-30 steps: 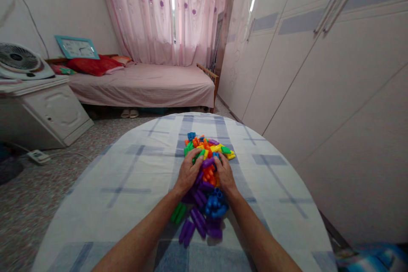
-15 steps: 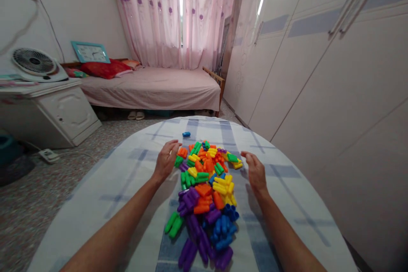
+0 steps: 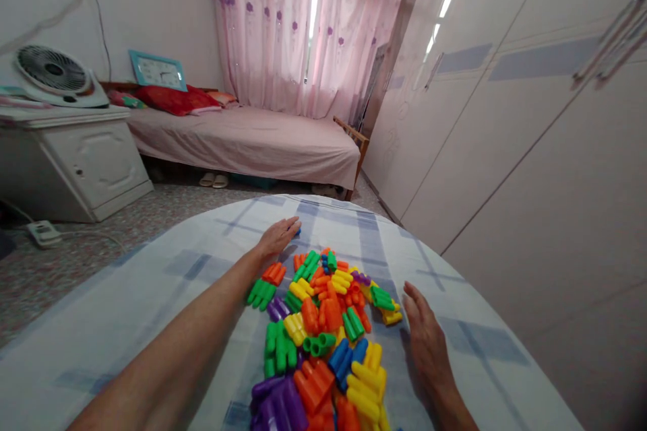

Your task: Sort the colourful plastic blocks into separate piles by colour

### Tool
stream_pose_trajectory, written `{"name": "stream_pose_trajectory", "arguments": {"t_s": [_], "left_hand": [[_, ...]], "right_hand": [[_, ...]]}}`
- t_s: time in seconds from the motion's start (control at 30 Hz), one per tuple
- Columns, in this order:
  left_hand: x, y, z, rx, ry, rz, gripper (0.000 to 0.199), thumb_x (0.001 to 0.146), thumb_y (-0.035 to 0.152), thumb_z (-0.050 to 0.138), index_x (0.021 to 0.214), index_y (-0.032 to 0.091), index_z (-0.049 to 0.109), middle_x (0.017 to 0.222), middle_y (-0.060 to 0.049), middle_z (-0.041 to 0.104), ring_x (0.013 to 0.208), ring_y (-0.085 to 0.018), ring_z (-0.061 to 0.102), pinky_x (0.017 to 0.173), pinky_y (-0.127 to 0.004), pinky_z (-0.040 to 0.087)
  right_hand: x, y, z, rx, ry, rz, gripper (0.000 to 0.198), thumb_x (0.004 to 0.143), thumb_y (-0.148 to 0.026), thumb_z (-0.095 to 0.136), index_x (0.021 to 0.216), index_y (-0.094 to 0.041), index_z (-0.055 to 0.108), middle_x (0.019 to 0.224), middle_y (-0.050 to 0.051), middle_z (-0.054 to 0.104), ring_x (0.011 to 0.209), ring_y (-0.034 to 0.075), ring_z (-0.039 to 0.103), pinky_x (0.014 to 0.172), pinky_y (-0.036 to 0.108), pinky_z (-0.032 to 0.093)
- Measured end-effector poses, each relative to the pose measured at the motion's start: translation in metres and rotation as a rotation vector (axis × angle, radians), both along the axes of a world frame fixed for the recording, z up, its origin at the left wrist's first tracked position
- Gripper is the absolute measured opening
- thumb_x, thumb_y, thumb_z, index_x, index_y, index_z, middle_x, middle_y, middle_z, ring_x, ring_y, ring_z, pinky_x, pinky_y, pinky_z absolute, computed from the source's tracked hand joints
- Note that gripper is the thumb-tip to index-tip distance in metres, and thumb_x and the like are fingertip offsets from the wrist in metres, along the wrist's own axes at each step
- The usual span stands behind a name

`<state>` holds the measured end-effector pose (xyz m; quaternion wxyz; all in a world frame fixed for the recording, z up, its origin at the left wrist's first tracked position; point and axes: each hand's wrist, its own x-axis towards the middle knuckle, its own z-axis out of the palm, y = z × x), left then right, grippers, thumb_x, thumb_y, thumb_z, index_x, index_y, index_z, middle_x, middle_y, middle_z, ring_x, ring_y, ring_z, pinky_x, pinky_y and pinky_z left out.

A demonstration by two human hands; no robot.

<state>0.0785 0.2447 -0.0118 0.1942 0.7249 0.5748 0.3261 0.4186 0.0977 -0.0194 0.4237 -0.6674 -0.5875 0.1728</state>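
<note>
A heap of plastic building blocks, shaped like joined round-ended tubes, spreads over the middle of the table; among them are an orange block point(image 3: 314, 385), a purple block point(image 3: 279, 404), a yellow block point(image 3: 364, 390) and a green block point(image 3: 280, 349). My left hand point(image 3: 278, 238) reaches past the heap's far left side, fingers stretched out. A small blue block point(image 3: 298, 231) shows just beyond its fingertips, mostly covered by them; whether they touch it I cannot tell. To the right of the heap, my right hand point(image 3: 426, 333) rests by the cloth, fingers extended and holding nothing.
A white-and-blue checked cloth covers the round table point(image 3: 202, 246). Beyond it stands a bed point(image 3: 253, 138) with a pink sheet. A white cabinet point(image 3: 96, 161) carrying a fan point(image 3: 54, 71) is at the left, and a tall wardrobe point(image 3: 536, 168) lines the right.
My left hand has moved forward from the heap's left edge to the lone blue block. My right hand stays open at the right side. The camera view has tilted and shifted closer.
</note>
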Motion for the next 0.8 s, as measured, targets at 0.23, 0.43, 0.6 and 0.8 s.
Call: {"name": "stream_pose_trajectory", "arguments": {"t_s": [0.23, 0.43, 0.6, 0.8], "left_hand": [[0.043, -0.027, 0.014, -0.117, -0.069, -0.351, 0.054, 0.088, 0.057, 0.030, 0.097, 0.019, 0.067, 0.100, -0.001, 0.069, 0.094, -0.017, 0.060, 0.088, -0.024, 0.043], [0.069, -0.046, 0.037, -0.258, -0.057, -0.639, 0.054, 0.084, 0.062, 0.040, 0.099, 0.019, 0.069, 0.100, -0.001, 0.071, 0.088, -0.017, 0.060, 0.082, -0.021, 0.042], [0.081, -0.065, 0.051, -0.329, -0.024, -0.689, 0.058, 0.083, 0.063, 0.040, 0.099, 0.017, 0.070, 0.096, 0.001, 0.070, 0.084, -0.016, 0.059, 0.074, -0.020, 0.042], [0.085, -0.100, 0.067, -0.259, -0.022, -0.703, 0.047, 0.083, 0.053, 0.050, 0.104, 0.015, 0.068, 0.094, -0.002, 0.068, 0.086, -0.017, 0.059, 0.074, -0.022, 0.043]], "right_hand": [[-0.001, 0.005, -0.014, 0.030, -0.373, 0.131, 0.048, 0.090, -0.041, 0.035, 0.128, -0.018, 0.054, 0.135, 0.015, 0.051, 0.130, 0.034, 0.040, 0.104, 0.057, 0.032], [-0.022, 0.001, -0.011, 0.019, -0.125, 0.271, 0.055, 0.090, -0.051, 0.033, 0.137, -0.022, 0.045, 0.139, 0.008, 0.049, 0.129, 0.025, 0.043, 0.110, 0.044, 0.030], [-0.039, -0.010, 0.009, -0.069, 0.213, 0.333, 0.059, 0.088, -0.055, 0.042, 0.139, -0.026, 0.042, 0.144, 0.004, 0.042, 0.133, 0.024, 0.038, 0.112, 0.046, 0.025], [-0.057, -0.021, 0.029, -0.110, 0.515, 0.431, 0.053, 0.085, -0.052, 0.051, 0.132, -0.027, 0.051, 0.140, 0.003, 0.048, 0.131, 0.024, 0.040, 0.111, 0.046, 0.027]]}}
